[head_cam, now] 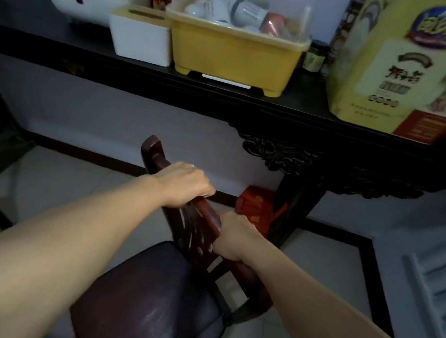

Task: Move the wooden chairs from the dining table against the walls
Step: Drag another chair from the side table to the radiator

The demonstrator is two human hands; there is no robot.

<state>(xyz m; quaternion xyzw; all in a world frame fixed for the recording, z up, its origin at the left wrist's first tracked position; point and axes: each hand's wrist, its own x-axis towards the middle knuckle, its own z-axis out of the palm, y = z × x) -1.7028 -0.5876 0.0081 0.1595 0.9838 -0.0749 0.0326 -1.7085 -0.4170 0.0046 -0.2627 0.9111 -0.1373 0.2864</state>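
Note:
A dark red wooden chair [163, 299] with a dark padded seat stands on the tiled floor in front of me, its backrest turned toward the wall. My left hand [184, 184] grips the top rail of the backrest near its far end. My right hand [234, 236] grips the same rail closer to me. The chair sits at a slant under the front edge of a dark carved console table [297, 116]. The chair's legs are hidden below the seat.
The console table against the white wall [106, 121] holds a white box [140, 36], a yellow lidded bin [231, 50] and a large yellow carton [392, 67]. An orange box [254, 206] lies on the floor by the table leg. White slatted panels [442, 288] stand at right, dark furniture at left.

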